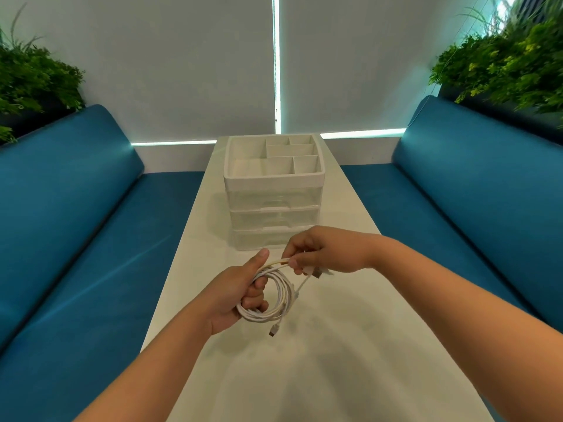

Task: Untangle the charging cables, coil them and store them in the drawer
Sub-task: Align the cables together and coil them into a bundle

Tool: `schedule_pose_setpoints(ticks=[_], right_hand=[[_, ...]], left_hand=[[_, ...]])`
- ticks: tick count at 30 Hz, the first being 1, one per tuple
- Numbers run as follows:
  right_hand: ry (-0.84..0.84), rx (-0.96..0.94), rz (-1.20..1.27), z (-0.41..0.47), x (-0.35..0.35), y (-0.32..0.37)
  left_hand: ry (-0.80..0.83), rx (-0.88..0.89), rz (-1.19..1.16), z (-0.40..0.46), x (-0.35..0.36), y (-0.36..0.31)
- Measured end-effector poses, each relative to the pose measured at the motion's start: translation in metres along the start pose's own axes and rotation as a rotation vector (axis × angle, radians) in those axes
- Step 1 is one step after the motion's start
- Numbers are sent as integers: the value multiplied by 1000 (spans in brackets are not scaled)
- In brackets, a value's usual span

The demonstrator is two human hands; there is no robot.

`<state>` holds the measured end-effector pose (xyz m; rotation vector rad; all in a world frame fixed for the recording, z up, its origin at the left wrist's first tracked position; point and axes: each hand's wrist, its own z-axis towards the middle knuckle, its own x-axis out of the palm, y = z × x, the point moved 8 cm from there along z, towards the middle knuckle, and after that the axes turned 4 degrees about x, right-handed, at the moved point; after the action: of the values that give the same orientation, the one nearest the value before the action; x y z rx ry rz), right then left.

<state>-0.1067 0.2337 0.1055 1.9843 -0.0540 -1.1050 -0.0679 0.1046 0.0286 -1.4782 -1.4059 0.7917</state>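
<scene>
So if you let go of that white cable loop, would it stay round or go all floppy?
Probably floppy. The white cable coil only keeps its ring where the left hand grips it, and one plug end already dangles loose. It likely weighs little, since a few fingers carry it. The right hand pinches a strand, which bends easily.

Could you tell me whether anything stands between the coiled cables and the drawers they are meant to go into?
Only the shut drawers: all three fronts look closed. The table between the cable coil and organizer is bare.

2 bare forearms and hands [231, 295]; no sleeves, rings or watch.
</scene>
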Motion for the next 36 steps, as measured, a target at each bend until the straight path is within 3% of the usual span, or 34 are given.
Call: schedule_pose_setpoints(ticks=[11, 17, 22, 24, 26, 28, 29, 32, 36], right_hand=[[-170, -107, 67, 7, -16, 14], [-179, -42, 8, 7, -5, -2], [-231, -16, 104, 5, -1, -6], [-365, -8, 214, 1, -6, -10], [-647, 49, 327, -11, -17, -21], [-792, 232, 493, -23, -15, -43], [-727, 358, 586, -23, -2, -55], [-287, 615, 754, -19, 56, -68], [59, 505, 1111, -1, 104, -54]], left_hand=[[216, -10, -237, -7, 12, -5], [15, 86, -145, -3, 1, -9], [-105, 145, -214, 0, -6, -13], [-102, 181, -240, -2, -10, -17], [-85, 224, -252, -5, -13, -22], [-60, 263, -257, -8, -16, -28], [-46, 278, -262, -9, -17, -30], [7, 310, -294, -11, -15, -32], [76, 301, -305, -13, -6, -28]])
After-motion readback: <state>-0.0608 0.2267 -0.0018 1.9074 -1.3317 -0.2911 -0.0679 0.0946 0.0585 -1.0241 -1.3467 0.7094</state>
